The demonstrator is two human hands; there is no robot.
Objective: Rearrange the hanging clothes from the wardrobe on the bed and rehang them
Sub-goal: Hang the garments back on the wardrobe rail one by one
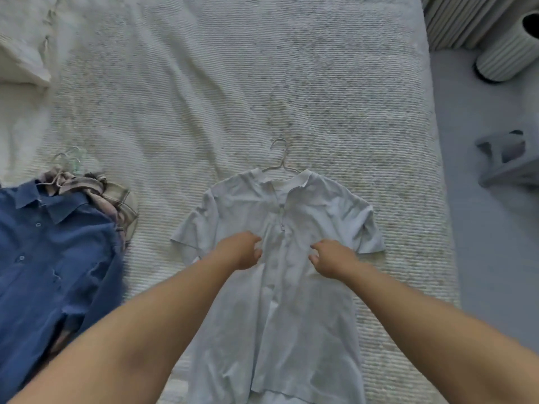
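A pale short-sleeved shirt (306, 208) lies flat, front up, on the white textured bed (204, 83), with a thin wire hanger (280, 161) in its collar and the hook pointing away from me. My left hand (242, 252) grips the fabric left of the front placket at chest height. My right hand (332, 258) grips the fabric just right of the placket. Both sets of fingers are curled into the cloth. At the left edge lies a blue button-up shirt (52, 258) on top of a plaid garment (113, 199), with hanger hooks (68, 158) poking out above them.
A white pillow (23, 62) sits at the bed's far left. Right of the bed is grey floor with a ribbed pale vase (507, 51) lying near pleated curtains (460, 18), and a small grey stool (507, 158).
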